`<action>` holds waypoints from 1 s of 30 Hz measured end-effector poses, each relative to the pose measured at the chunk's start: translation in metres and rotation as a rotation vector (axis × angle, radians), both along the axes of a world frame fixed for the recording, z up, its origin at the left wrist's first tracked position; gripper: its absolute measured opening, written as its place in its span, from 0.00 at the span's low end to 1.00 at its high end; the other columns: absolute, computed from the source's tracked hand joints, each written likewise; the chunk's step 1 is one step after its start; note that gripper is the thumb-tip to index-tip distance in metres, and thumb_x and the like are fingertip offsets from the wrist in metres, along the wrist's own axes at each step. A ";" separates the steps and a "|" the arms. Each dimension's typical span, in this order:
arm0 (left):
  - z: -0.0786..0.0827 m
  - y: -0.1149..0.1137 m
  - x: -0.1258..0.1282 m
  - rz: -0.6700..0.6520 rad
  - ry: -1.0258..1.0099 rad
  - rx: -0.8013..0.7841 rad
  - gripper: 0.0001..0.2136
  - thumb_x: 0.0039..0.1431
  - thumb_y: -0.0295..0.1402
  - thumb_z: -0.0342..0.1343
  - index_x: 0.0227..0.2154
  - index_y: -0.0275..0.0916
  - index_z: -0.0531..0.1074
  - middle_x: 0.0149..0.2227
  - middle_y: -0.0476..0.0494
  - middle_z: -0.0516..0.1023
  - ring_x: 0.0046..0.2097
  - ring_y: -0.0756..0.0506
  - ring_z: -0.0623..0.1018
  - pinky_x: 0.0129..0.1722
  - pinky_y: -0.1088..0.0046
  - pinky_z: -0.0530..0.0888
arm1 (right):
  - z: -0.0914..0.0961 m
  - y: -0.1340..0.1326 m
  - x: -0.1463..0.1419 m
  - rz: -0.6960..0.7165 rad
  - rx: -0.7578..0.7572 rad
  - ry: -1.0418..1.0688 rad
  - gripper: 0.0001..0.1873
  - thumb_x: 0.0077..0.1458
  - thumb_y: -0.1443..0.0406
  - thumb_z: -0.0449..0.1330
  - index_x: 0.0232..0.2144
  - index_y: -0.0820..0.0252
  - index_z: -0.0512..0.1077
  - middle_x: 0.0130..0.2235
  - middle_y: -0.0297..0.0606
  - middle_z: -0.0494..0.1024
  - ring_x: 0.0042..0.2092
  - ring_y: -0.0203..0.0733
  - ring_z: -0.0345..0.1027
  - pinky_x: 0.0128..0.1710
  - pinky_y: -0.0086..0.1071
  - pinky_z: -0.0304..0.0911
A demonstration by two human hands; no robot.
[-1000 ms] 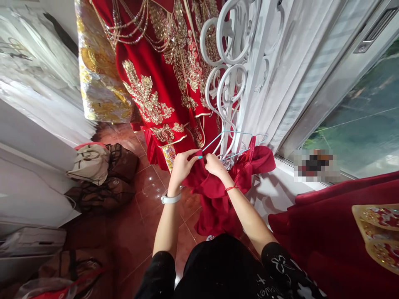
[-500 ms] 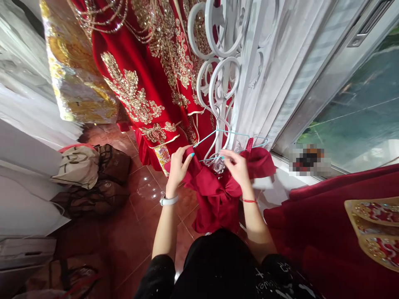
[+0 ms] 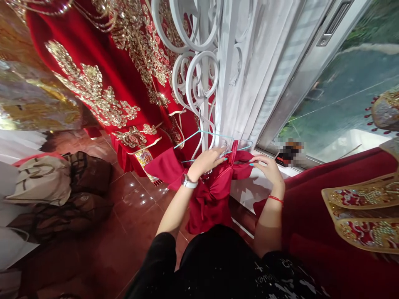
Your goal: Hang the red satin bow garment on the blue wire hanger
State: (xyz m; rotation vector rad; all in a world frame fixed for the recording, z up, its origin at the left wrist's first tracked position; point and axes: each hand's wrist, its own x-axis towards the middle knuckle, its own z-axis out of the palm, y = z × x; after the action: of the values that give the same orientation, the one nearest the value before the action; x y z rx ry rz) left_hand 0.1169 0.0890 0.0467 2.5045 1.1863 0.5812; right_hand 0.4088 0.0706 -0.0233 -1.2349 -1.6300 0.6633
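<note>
The red satin garment (image 3: 212, 195) hangs from a pale blue wire hanger (image 3: 199, 133) on the white scrollwork rack (image 3: 199, 74), in the middle of the scene. The left hand (image 3: 206, 161) has its fingers pinched shut on the garment's top edge. The right hand (image 3: 268, 169) curls loosely over the garment's right end; whether it grips cannot be told. An embroidered gown (image 3: 102, 83) hangs far left.

Glossy red floor tiles (image 3: 124, 216), window (image 3: 336, 108)
</note>
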 end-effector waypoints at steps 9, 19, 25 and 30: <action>-0.021 0.025 0.031 -0.032 -0.284 -0.103 0.18 0.72 0.43 0.49 0.39 0.37 0.80 0.38 0.44 0.84 0.41 0.43 0.81 0.46 0.71 0.72 | 0.052 0.018 0.007 0.027 0.142 -0.161 0.10 0.57 0.58 0.62 0.28 0.53 0.81 0.39 0.40 0.86 0.46 0.52 0.78 0.52 0.44 0.70; -0.015 0.017 0.041 0.151 -0.185 -0.075 0.15 0.72 0.38 0.50 0.43 0.41 0.83 0.42 0.43 0.86 0.44 0.41 0.82 0.44 0.71 0.71 | 0.124 0.034 -0.036 0.210 0.295 -0.446 0.14 0.61 0.64 0.59 0.26 0.53 0.81 0.36 0.35 0.86 0.41 0.46 0.77 0.45 0.37 0.69; -0.021 0.021 0.049 0.259 -0.142 -0.049 0.14 0.70 0.35 0.53 0.46 0.41 0.83 0.46 0.36 0.85 0.49 0.35 0.83 0.49 0.61 0.75 | 0.129 0.036 -0.073 0.167 0.215 -0.532 0.13 0.59 0.68 0.59 0.29 0.52 0.83 0.36 0.35 0.86 0.41 0.48 0.78 0.48 0.39 0.69; -0.026 0.009 0.040 0.260 -0.496 0.031 0.15 0.73 0.34 0.49 0.51 0.37 0.79 0.52 0.36 0.83 0.53 0.40 0.82 0.54 0.64 0.76 | 0.105 0.039 -0.079 0.092 0.158 -0.249 0.15 0.56 0.64 0.66 0.47 0.52 0.78 0.41 0.36 0.84 0.44 0.46 0.79 0.50 0.40 0.72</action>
State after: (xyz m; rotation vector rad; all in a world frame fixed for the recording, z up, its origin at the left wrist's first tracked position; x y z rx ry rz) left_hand 0.1565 0.0982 0.0209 2.0553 1.3044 1.2083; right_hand 0.3297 0.1098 0.0821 -1.1677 -1.9157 0.4392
